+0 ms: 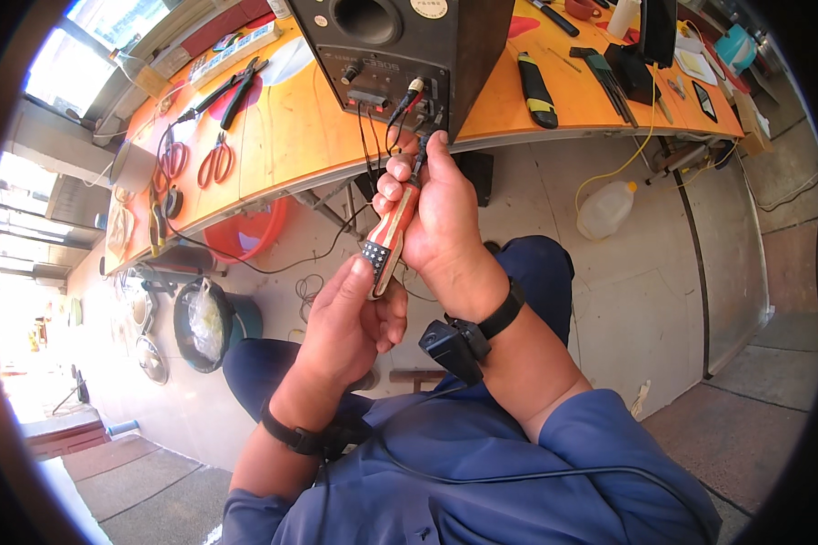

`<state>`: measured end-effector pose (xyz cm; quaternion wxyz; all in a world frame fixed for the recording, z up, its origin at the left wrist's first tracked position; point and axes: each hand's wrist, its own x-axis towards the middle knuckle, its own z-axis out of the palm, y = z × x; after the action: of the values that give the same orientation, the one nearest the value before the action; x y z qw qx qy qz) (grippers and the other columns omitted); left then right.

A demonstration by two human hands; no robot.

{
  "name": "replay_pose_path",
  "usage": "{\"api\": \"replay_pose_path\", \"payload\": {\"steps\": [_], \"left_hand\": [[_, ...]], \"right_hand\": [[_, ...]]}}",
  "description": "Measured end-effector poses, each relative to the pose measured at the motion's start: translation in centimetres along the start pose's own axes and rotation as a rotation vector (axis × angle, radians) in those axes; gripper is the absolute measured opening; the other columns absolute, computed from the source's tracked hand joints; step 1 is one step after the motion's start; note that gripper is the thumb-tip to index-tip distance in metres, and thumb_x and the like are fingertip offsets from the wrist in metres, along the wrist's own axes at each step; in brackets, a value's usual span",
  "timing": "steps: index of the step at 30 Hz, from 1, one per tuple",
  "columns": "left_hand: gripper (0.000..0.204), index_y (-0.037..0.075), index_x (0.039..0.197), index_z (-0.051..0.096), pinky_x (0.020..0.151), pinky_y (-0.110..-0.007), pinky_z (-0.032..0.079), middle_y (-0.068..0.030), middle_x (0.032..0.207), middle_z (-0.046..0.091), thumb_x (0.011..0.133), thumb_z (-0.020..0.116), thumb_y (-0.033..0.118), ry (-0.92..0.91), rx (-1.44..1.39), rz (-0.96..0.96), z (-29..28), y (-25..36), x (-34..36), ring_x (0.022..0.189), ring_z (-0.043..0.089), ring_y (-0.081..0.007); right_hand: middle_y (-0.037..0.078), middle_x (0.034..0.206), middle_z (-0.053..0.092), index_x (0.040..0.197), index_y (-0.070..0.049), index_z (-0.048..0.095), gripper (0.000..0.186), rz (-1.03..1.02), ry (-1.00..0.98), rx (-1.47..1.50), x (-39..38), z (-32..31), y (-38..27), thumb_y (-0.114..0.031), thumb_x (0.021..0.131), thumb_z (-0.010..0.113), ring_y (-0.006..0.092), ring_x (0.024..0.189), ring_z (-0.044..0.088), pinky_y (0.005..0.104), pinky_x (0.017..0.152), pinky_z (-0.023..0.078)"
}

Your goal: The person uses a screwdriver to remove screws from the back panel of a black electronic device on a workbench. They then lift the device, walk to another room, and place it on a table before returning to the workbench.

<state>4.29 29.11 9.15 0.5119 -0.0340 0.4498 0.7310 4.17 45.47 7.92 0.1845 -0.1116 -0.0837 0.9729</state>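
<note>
Your blue cloth shirt [518, 472] fills the bottom. Mid-frame, your left hand [341, 318] pinches the black dotted end [375, 256] of the long red-and-cream striped handle [394, 222]; your right hand [445, 209] grips higher, probably to keep it steady.

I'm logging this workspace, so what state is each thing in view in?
Striped tool: raised, held in both hands.
Left hand: closed on the tool's dark dotted end.
Right hand: wrapped around its other end.
Speaker: standing on the table, a plug inserted.
Scissors: lying flat, blades apparently closed.
Jug: capped.
Bin: open-topped, plastic bag inside.
</note>
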Motion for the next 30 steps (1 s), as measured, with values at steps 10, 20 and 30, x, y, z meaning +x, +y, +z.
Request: {"api": "replay_pose_path", "payload": {"steps": [10, 20, 30], "left_hand": [[0.035, 0.000, 0.129, 0.050, 0.054, -0.027, 0.047, -0.0076, 0.084, 0.063, 0.104, 0.059, 0.023, 0.089, 0.420, 0.204, 0.3, -0.5, 0.1, 0.060, 0.060, -0.0168], [0.036, 0.002, 0.131, 0.049, 0.054, -0.023, 0.046, -0.0062, 0.088, 0.064, 0.102, 0.062, 0.020, 0.219, 0.702, 0.286, 0.6, -0.5, 0.1, 0.062, 0.061, -0.0124], [0.035, 0.006, 0.127, 0.052, 0.052, -0.028, 0.046, -0.0100, 0.088, 0.065, 0.104, 0.058, 0.031, 0.233, 0.995, 0.769, -0.2, -0.8, 0.9, 0.059, 0.058, -0.0173]], "right_hand": [[0.001, 0.073, 0.051, 0.112, -0.010, 0.058, 0.045, -0.030, 0.092, -0.006, 0.3, -0.1, -0.2, -0.051, 0.108, 0.040, 0.0167, 0.062, 0.052, 0.0325, 0.059, 0.046], [0.001, 0.077, 0.051, 0.112, -0.011, 0.058, 0.044, -0.066, 0.122, -0.068, 0.2, -0.4, -0.1, -0.050, 0.109, 0.039, 0.0162, 0.067, 0.052, 0.0313, 0.063, 0.045], [0.002, 0.074, 0.054, 0.105, -0.010, 0.056, 0.042, -0.052, 0.117, -0.043, 0.7, -0.6, -0.1, -0.049, 0.109, 0.042, 0.0176, 0.062, 0.054, 0.0330, 0.059, 0.047]]}}
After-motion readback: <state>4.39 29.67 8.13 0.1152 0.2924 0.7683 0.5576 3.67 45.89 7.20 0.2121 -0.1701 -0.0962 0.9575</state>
